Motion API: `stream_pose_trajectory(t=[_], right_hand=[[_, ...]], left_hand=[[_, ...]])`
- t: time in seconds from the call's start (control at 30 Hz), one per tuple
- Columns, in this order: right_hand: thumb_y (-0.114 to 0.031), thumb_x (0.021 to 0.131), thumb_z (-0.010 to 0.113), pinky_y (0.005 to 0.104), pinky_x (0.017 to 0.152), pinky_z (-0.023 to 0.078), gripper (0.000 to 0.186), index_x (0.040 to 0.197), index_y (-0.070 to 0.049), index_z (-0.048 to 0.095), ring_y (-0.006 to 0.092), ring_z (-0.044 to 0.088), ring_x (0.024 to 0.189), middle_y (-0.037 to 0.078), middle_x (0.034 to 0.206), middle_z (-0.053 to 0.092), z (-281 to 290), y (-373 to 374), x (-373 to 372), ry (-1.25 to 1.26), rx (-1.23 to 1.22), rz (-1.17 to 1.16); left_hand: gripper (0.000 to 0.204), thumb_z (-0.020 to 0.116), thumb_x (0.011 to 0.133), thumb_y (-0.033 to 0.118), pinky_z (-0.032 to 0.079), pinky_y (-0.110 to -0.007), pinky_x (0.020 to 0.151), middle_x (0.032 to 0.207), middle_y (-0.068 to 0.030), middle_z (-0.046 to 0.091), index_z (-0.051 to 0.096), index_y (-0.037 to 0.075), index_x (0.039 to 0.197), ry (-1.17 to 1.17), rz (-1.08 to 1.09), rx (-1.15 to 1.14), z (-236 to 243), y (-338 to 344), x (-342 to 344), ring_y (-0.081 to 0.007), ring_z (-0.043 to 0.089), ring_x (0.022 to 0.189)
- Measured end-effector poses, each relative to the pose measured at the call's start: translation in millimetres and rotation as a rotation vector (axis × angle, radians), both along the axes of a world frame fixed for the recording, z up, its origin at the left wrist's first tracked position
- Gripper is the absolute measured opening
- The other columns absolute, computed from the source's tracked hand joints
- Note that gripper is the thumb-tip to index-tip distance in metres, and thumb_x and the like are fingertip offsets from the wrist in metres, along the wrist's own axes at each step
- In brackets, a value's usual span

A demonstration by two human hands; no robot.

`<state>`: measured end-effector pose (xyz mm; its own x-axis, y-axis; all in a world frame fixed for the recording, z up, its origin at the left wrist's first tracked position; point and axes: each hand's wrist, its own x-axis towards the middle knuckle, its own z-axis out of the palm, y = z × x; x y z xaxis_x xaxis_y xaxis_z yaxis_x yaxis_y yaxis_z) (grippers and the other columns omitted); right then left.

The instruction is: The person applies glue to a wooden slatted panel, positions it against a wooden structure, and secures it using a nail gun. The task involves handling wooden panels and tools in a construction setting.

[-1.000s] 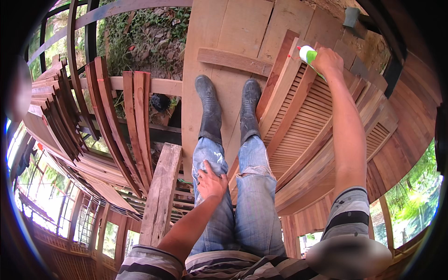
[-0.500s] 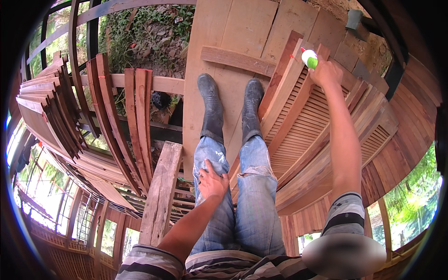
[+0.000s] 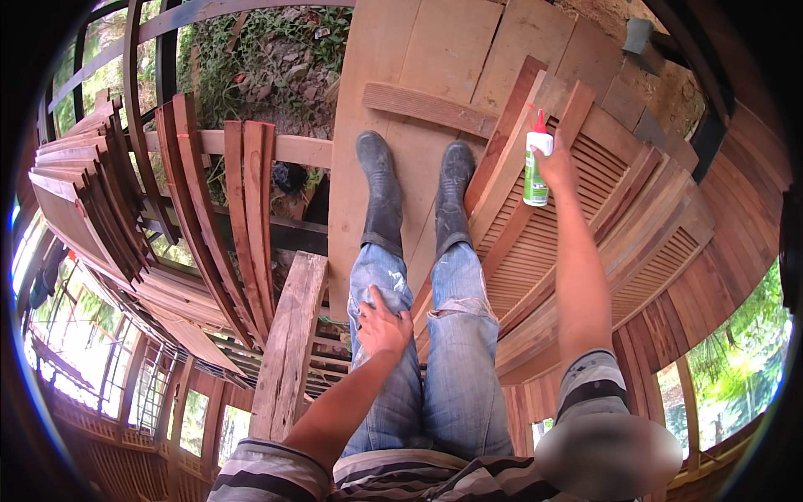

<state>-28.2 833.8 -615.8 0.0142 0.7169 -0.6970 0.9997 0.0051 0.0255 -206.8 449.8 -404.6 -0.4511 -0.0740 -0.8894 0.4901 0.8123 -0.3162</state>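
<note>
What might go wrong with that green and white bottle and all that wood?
The bottle might slip, since only the right hand holds it, and it could drop onto the slatted panel. Its red nozzle might drip there if it's open; I can't tell whether it's capped. And the boots might trip on the short board lying just ahead of them.

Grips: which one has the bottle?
The right grip, closed around the white and green bottle; the left grip lies open on the left leg of the jeans, without a bottle.
</note>
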Motion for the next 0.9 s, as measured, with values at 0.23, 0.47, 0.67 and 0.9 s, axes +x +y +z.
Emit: stream_pose_trajectory(t=[0.23, 0.47, 0.67, 0.9], right_hand=[[-0.038, 0.080, 0.092, 0.0531, 0.111, 0.050, 0.102, 0.158, -0.005, 0.034, 0.0428, 0.059, 0.134, 0.025, 0.151, 0.055, -73.4, -88.0, 29.4, -0.011, 0.171, -0.294], [-0.029, 0.077, 0.093, 0.0524, 0.106, 0.052, 0.088, 0.146, -0.004, 0.043, 0.0421, 0.064, 0.127, 0.027, 0.135, 0.065, -50.2, -106.4, -5.2, -0.021, 0.133, -0.381], [-0.019, 0.081, 0.090, 0.0475, 0.097, 0.054, 0.067, 0.134, 0.000, 0.055, 0.0388, 0.068, 0.117, 0.023, 0.129, 0.067, 17.4, -126.9, -47.3, 0.658, 0.143, -0.332], [-0.010, 0.084, 0.089, 0.0426, 0.100, 0.054, 0.061, 0.136, 0.000, 0.057, 0.0339, 0.069, 0.115, 0.017, 0.130, 0.067, 78.0, -139.5, -86.0, 0.937, 0.235, -0.200]], left_hand=[[0.096, 0.070, 0.086, 0.040, 0.055, -0.052, 0.098, 0.134, -0.0236, 0.052, 0.028, 0.012, 0.168, -0.014, 0.041, -0.023, 1.8, 8.2, -2.0, -0.0428, 0.063, 0.122], [0.095, 0.070, 0.087, 0.041, 0.057, -0.052, 0.093, 0.132, -0.0216, 0.052, 0.029, 0.011, 0.167, -0.013, 0.000, -0.029, 0.2, 10.4, -0.9, -0.0410, 0.062, 0.120], [0.096, 0.070, 0.085, 0.040, 0.053, -0.053, 0.100, 0.138, -0.0242, 0.052, 0.029, 0.013, 0.168, -0.010, 0.061, -0.050, 3.7, 14.6, -3.6, -0.0437, 0.062, 0.124], [0.096, 0.070, 0.085, 0.039, 0.052, -0.053, 0.102, 0.138, -0.0241, 0.052, 0.029, 0.013, 0.168, 0.002, 0.056, -0.044, 3.4, 15.0, -1.5, -0.0437, 0.061, 0.127]])
